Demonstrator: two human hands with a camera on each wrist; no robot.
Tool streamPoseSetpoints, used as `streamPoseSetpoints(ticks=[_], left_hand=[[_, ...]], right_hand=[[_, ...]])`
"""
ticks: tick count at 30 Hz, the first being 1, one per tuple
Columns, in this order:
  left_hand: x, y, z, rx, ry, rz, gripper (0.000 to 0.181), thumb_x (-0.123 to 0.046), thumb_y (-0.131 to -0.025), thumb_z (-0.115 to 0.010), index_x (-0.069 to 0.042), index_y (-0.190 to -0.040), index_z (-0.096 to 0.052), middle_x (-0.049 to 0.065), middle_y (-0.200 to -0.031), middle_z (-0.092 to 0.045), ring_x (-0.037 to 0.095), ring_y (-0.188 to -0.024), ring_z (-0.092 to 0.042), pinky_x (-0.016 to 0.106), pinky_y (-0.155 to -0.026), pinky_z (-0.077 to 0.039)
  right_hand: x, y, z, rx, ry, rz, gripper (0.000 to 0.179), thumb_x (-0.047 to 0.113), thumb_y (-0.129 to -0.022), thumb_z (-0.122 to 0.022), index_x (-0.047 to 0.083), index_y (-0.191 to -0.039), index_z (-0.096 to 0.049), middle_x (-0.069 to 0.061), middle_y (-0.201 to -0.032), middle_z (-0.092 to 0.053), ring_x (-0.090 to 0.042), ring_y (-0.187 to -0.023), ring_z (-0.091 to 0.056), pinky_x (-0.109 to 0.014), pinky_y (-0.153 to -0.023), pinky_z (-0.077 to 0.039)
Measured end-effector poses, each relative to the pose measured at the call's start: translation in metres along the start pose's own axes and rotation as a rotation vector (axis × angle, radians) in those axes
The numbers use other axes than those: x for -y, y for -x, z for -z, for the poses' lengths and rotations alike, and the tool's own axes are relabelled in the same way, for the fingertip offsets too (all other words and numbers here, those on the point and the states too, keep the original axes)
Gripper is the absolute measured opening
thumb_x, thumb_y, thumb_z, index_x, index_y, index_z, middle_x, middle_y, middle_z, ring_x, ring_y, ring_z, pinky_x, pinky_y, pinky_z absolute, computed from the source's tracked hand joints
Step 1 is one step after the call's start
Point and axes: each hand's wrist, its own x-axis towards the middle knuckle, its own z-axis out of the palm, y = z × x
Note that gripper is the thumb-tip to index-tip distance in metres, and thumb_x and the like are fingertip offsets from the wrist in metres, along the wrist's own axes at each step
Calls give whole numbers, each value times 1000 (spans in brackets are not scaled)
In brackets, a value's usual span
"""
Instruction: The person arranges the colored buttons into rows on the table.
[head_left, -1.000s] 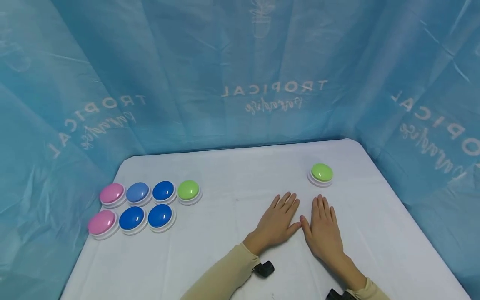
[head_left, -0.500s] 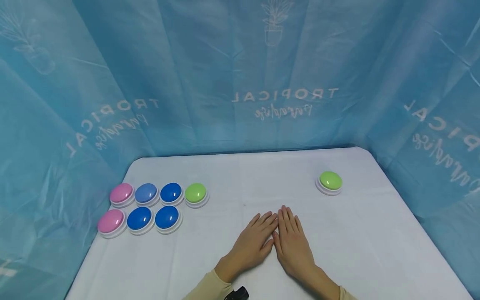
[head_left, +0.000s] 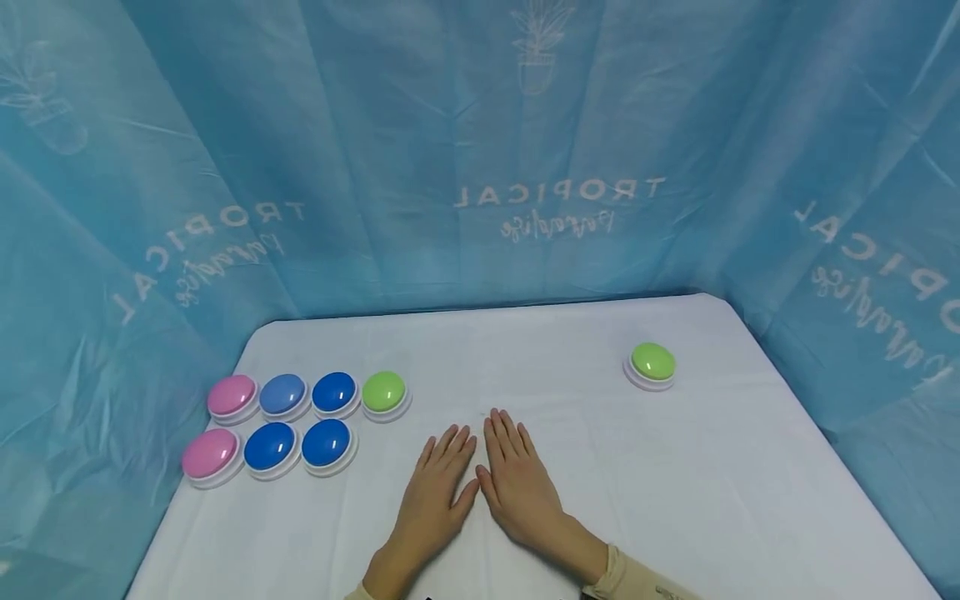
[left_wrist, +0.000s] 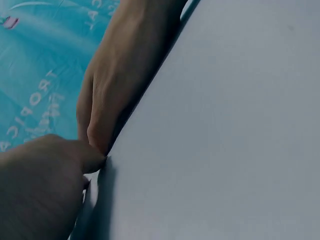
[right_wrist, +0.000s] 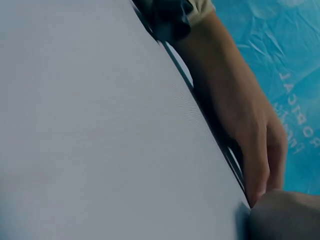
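My left hand (head_left: 435, 500) lies palm down on the white tabletop, fingers straight and pointing away from me. Beside it my right hand (head_left: 521, 492) rests the same way, its thumb right by the left thumb. Neither one holds anything. Nearest to the left hand are a dark blue dome button (head_left: 326, 442) and a green button (head_left: 384, 392), both to its left. Far to the right of the right hand stands another green button (head_left: 653, 362). In the left wrist view, my left hand (left_wrist: 45, 190) is blurred at lower left, with the right hand (left_wrist: 130, 65) beyond.
Also grouped at the left are pink buttons (head_left: 232, 395) (head_left: 210, 453), a lighter blue button (head_left: 282, 394) and dark blue buttons (head_left: 334, 392) (head_left: 270, 447), all on white bases. Blue printed curtains (head_left: 390, 250) rise around the back and sides of the white table (head_left: 712, 483).
Both hands have slid leftward across the tabletop, from near the lone green button toward the grouped buttons, and stayed flat and side by side. The buttons keep their arrangement; the head view shifted slightly.
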Motion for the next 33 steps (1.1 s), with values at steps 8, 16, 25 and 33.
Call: streamPoseSetpoints(ticks=[8,16,25,33], left_hand=[[16,16,18,-115,15,468,66,-26,-95,-73,5,-149,-54,23,-162,-46,41,-155,-36,62,-126,-25],[26,13,21,-191,95,642,83,-22,-93,-75,9,-159,-35,29,-166,-34,46,-158,-27,64,-126,-26],[35,3,17,-298,190,687,90,-20,-94,-75,6,-163,-25,32,-165,-33,49,-153,-33,65,-122,-33],[50,-10,17,-337,178,641,89,-15,-92,-73,7,-163,-24,29,-166,-34,44,-155,-34,61,-121,-36]], right_hand=[[18,-41,-18,57,-46,55,67,40,-112,-42,-3,-163,-32,-19,-171,-31,-32,-162,-25,-52,-130,-26],[28,-85,-32,94,-83,87,69,43,-112,-40,0,-164,-30,-16,-172,-30,-30,-162,-23,-49,-133,-20],[34,-117,-41,79,-150,93,71,39,-109,-50,0,-165,-29,-14,-170,-35,-30,-161,-28,-51,-132,-21],[41,-140,-44,128,-205,124,73,38,-108,-53,-1,-164,-27,-16,-167,-40,-27,-159,-33,-47,-132,-22]])
